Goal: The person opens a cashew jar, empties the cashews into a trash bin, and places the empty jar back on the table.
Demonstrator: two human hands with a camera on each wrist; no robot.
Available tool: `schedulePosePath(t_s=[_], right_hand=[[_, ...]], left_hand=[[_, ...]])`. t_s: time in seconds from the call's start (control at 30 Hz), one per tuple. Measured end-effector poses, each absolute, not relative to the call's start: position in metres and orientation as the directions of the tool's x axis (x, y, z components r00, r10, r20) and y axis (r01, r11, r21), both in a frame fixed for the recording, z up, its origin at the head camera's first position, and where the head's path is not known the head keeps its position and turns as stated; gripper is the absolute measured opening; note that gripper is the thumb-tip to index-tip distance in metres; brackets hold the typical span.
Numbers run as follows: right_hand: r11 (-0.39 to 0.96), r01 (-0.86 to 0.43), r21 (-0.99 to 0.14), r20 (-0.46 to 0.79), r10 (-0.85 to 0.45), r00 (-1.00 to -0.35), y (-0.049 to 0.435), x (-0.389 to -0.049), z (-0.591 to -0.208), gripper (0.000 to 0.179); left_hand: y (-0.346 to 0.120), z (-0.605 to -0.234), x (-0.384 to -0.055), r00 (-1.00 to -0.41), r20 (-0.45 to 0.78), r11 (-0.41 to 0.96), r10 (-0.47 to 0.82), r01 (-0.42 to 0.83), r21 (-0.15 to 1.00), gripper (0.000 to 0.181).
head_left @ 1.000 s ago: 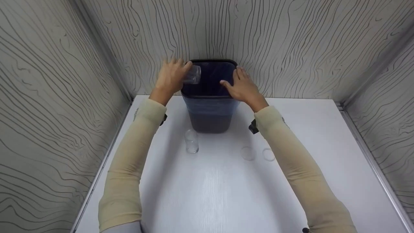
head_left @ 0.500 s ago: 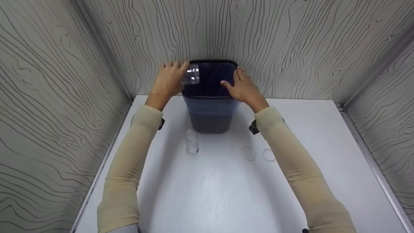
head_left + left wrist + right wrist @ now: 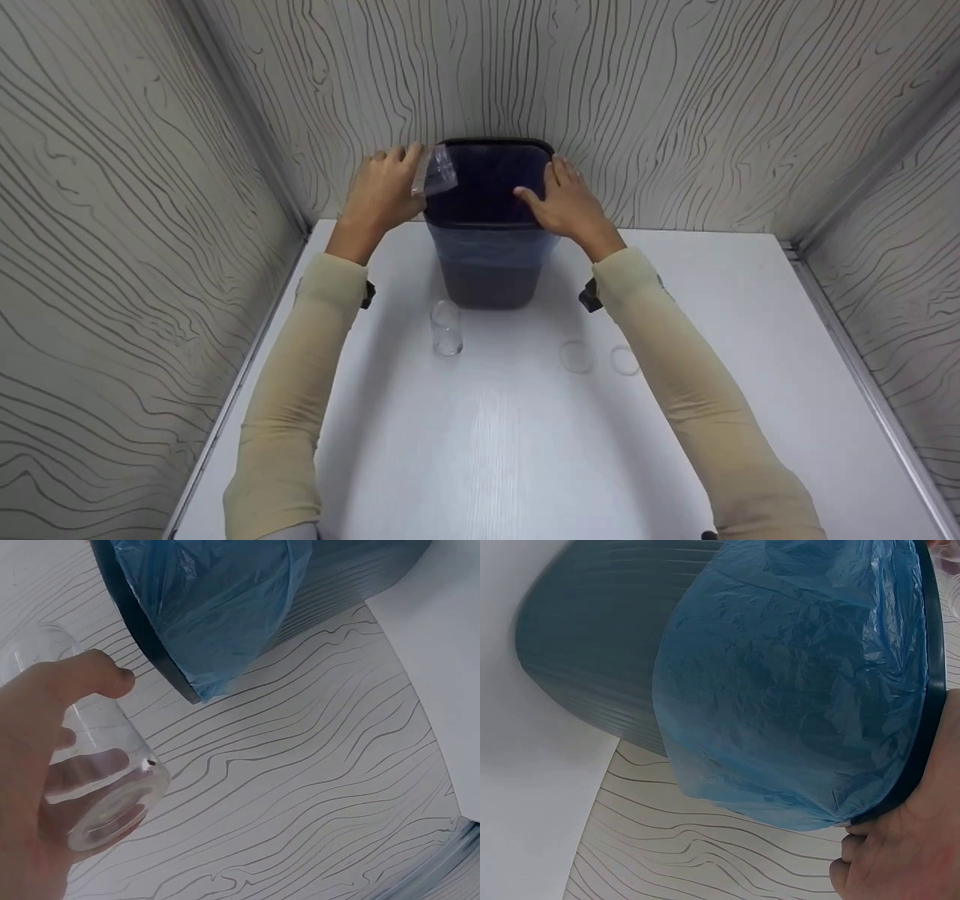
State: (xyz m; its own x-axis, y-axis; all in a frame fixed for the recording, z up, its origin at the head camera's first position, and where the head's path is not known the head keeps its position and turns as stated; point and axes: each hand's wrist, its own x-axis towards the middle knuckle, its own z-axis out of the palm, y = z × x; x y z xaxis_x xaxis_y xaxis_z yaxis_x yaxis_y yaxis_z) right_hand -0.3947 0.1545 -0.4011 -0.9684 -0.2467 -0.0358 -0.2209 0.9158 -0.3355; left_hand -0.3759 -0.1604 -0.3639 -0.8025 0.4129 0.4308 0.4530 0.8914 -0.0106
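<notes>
My left hand (image 3: 379, 187) grips a clear glass (image 3: 112, 735) at the left rim of a dark bin (image 3: 491, 285). The left wrist view shows the glass tilted, its thick base towards the camera, with thumb and fingers wrapped round it. From above, one end of it overlaps the bin's opening. A blue plastic liner (image 3: 780, 682) folds down over the bin's outside. On the opposite rim, my right hand (image 3: 566, 199) holds the bin, fingers over the outer side and thumb across the opening. A second clear glass (image 3: 447, 330) is on the table in front of the bin.
A thin clear disc (image 3: 577, 357) and a pale ring (image 3: 613, 360) lie on the white table (image 3: 465, 435), left of the right forearm. Wood-patterned panels (image 3: 495, 67) rise behind the bin and on both sides.
My left hand has drawn slightly left and back towards me, and the glass in it has turned and tilted differently. My right hand and the things on the table are unchanged.
</notes>
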Motion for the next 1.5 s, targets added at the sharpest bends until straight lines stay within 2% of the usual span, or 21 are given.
schedulePosePath(t_s=[0.2, 0.3, 0.97, 1.5], right_hand=[[0.914, -0.221, -0.341, -0.032, -0.246, -0.969, 0.154, -0.394, -0.402, 0.096], [0.914, -0.219, -0.341, -0.033, -0.245, -0.969, 0.154, -0.394, -0.401, 0.095], [0.915, -0.237, -0.327, -0.034, -0.261, -0.965, 0.156, -0.395, -0.401, 0.095], [0.913, -0.237, -0.332, -0.025, -0.259, -0.965, 0.156, -0.394, -0.402, 0.096]], left_hand=[[-0.166, -0.371, -0.373, -0.753, 0.521, 0.875, 0.402, 0.484, 0.023, 0.059], [-0.168, -0.374, -0.371, -0.747, 0.542, 0.871, 0.385, 0.489, 0.055, 0.060], [-0.183, -0.402, -0.358, -0.800, 0.567, 0.812, 0.195, 0.456, 0.364, 0.068], [-0.188, -0.420, -0.352, -0.821, 0.560, 0.767, 0.114, 0.431, 0.476, 0.068]])
